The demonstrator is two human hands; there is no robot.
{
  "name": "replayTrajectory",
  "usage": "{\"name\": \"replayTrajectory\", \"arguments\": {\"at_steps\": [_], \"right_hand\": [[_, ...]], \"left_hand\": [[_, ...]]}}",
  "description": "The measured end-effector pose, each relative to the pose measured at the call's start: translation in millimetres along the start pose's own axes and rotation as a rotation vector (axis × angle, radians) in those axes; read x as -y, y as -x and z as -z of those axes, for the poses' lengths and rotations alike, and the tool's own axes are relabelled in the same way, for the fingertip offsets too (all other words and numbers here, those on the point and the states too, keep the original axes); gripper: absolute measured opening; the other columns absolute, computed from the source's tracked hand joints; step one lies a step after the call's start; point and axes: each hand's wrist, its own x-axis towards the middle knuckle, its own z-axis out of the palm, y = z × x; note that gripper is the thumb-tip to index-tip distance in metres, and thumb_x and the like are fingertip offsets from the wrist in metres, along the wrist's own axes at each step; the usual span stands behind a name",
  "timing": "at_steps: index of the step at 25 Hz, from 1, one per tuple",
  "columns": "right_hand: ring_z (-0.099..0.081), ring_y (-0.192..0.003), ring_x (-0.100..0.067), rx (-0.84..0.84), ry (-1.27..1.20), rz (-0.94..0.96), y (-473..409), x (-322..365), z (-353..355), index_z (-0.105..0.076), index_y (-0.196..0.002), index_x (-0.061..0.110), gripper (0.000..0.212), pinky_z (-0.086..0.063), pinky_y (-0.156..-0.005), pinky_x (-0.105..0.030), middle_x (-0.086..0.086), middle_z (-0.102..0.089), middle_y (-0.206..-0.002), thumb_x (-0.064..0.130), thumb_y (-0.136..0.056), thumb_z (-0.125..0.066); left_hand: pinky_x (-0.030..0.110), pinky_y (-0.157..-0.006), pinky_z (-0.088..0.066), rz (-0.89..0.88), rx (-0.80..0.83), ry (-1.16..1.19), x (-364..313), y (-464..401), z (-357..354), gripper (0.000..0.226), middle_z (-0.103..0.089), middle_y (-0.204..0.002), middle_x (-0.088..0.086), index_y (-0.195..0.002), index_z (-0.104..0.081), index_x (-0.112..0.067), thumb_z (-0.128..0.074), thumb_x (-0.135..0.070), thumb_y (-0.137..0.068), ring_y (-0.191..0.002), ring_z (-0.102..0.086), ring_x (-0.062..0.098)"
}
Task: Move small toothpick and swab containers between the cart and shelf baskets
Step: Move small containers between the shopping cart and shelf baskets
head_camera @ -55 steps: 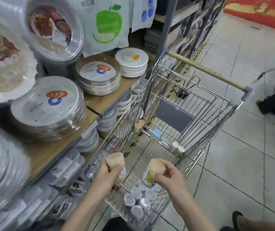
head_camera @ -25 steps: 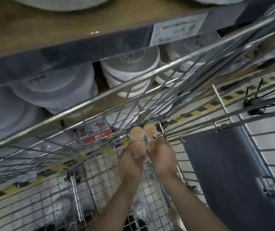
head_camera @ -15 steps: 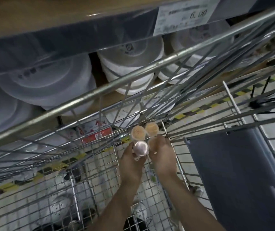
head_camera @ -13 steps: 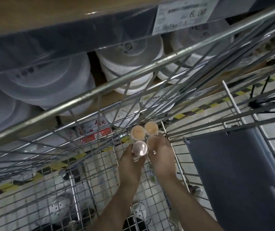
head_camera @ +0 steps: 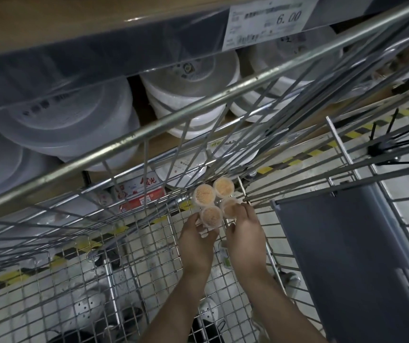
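left hand: i see it pinching a toothpick container, lid now facing up.
right hand: fingers curled on another container.
place: far corner of the cart floor, beside two standing containers.
change: the left one turned upright since half a second ago.
meaning: i judge both are nearly set down.

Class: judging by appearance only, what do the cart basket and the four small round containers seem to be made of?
Shiny grey wire-grid cart basket: likely plated steel, given its bright glints. Four small round containers with tan tops: seemingly clear plastic, since the tan contents show through the tops.
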Motion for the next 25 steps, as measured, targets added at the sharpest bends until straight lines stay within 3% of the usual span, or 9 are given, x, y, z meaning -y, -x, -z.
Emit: {"name": "replayTrajectory", "arguments": {"at_steps": [2,4,8,13,17,21,25], "right_hand": [[-0.063,-0.082,-0.029,-0.01,-0.012,0.022,6.1,1.3,4.4,-0.061,-0.113,0.006,0.036,-0.041,-0.058,-0.029,-0.008,-0.06,-0.111,-0.003,-0.079,-0.061],[-0.063,-0.084,-0.029,-0.014,0.013,0.027,16.7,5.8,14.1,-0.061,-0.113,0.007,0.033,-0.04,-0.059,-0.027,-0.009,-0.062,-0.107,0.003,-0.081,-0.062],[-0.06,-0.098,-0.028,0.097,0.096,-0.035,50.8,22.7,44.5,-0.054,-0.124,0.01,0.033,-0.047,-0.073,-0.033,-0.009,-0.06,-0.111,0.017,-0.091,-0.053],[-0.061,-0.098,-0.03,0.177,0.008,-0.138,121.5,70.7,86.6,-0.051,-0.126,0.014,0.033,-0.044,-0.072,-0.032,-0.011,-0.063,-0.111,0.024,-0.095,-0.046],[-0.061,-0.101,-0.027,0.184,0.014,-0.22,206.9,125.9,121.9,-0.051,-0.126,0.015,0.036,-0.046,-0.081,-0.031,-0.011,-0.065,-0.112,0.033,-0.096,-0.044],[-0.061,-0.103,-0.027,0.107,0.028,-0.208,300.7,187.7,145.7,-0.055,-0.123,0.016,0.033,-0.041,-0.087,-0.029,-0.012,-0.067,-0.109,0.032,-0.097,-0.043],[-0.062,-0.1,-0.027,0.046,-0.042,-0.178,373.1,237.2,156.7,-0.054,-0.123,0.018,0.033,-0.044,-0.086,-0.032,-0.01,-0.068,-0.108,0.035,-0.095,-0.047]], "left_hand": [[0.001,-0.064,-0.041,0.032,0.043,0.012,-8.4,6.8,9.9,0.041,-0.057,-0.098,-0.015,-0.114,-0.056,-0.018,-0.069,0.001,-0.08,-0.09,-0.058,0.005],[0.014,-0.078,-0.042,0.063,0.092,-0.041,-16.6,18.5,28.8,0.042,-0.056,-0.104,-0.012,-0.124,-0.054,-0.015,-0.064,-0.002,-0.085,-0.099,-0.056,0.012],[0.026,-0.088,-0.043,0.1,0.245,-0.28,-35.7,41.8,97.4,0.041,-0.057,-0.126,0.003,-0.133,-0.049,-0.01,-0.057,-0.012,-0.093,-0.102,-0.052,0.013],[0.028,-0.084,-0.045,-0.182,0.439,-0.853,-76.8,83.4,204.7,0.041,-0.06,-0.126,0.003,-0.135,-0.047,-0.017,-0.053,-0.025,-0.095,-0.106,-0.06,0.021],[0.031,-0.081,-0.05,-0.517,0.522,-1.101,-114.4,128.8,279.7,0.04,-0.066,-0.114,0.008,-0.133,-0.049,-0.017,-0.05,-0.028,-0.094,-0.099,-0.063,0.024],[0.037,-0.082,-0.052,-0.778,0.616,-1.183,-136.7,179.3,348.8,0.04,-0.063,-0.113,0.007,-0.133,-0.046,-0.021,-0.048,-0.035,-0.095,-0.101,-0.061,0.023],[0.026,-0.09,-0.046,-0.906,0.608,-1.099,-151.6,229.9,417.1,0.045,-0.057,-0.127,-0.001,-0.139,-0.042,-0.03,-0.05,-0.035,-0.095,-0.112,-0.057,0.017]]}}
